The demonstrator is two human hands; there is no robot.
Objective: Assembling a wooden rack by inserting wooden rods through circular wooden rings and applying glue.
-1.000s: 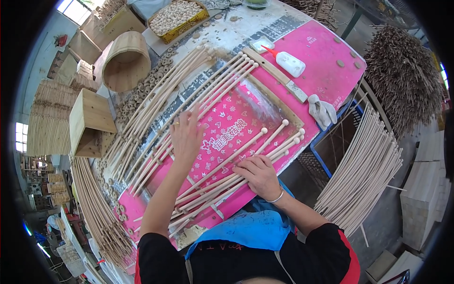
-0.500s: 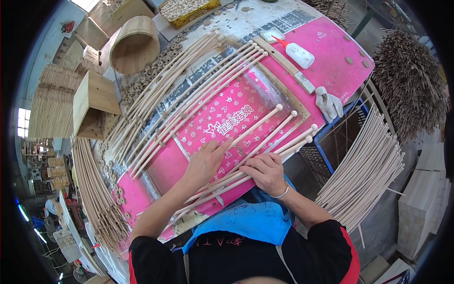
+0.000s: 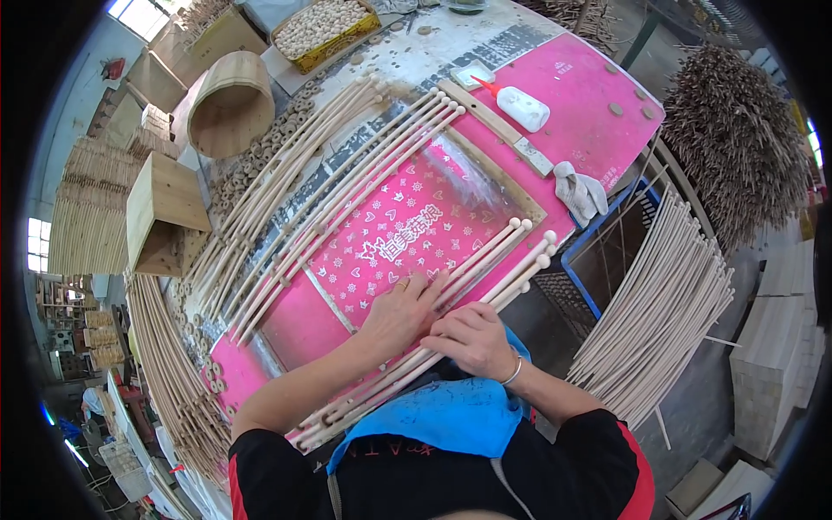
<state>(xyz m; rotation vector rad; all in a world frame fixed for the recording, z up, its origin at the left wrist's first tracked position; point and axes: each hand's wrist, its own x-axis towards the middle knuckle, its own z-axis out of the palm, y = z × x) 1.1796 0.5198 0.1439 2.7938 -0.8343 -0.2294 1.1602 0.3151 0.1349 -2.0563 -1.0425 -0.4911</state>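
My left hand (image 3: 403,312) is over the pink board, its fingers closed on two pale wooden sticks (image 3: 482,262) with small round balls at their far right ends. These two lie side by side. Close by on the right, my right hand (image 3: 472,340) wraps round a bundle of similar ball-ended sticks (image 3: 520,276) along the table's near edge. The bundle's ball ends stick out past my fingers, and its tails run to the lower left under my left forearm. A further row of ball-ended sticks (image 3: 381,156) lies across the board, beyond my left hand.
A glue bottle (image 3: 523,109) with a red tip and a pale glove (image 3: 580,192) lie at the right. Past the table edge are a blue-rimmed crate (image 3: 598,303) and stacked sticks (image 3: 663,295). Wooden rings (image 3: 260,152), a wooden tub (image 3: 232,113) and a box of balls (image 3: 325,30) stand far left.
The two sticks at my left hand have come together and moved nearer to me. More ball ends show beyond my right hand. The view has shifted slightly.
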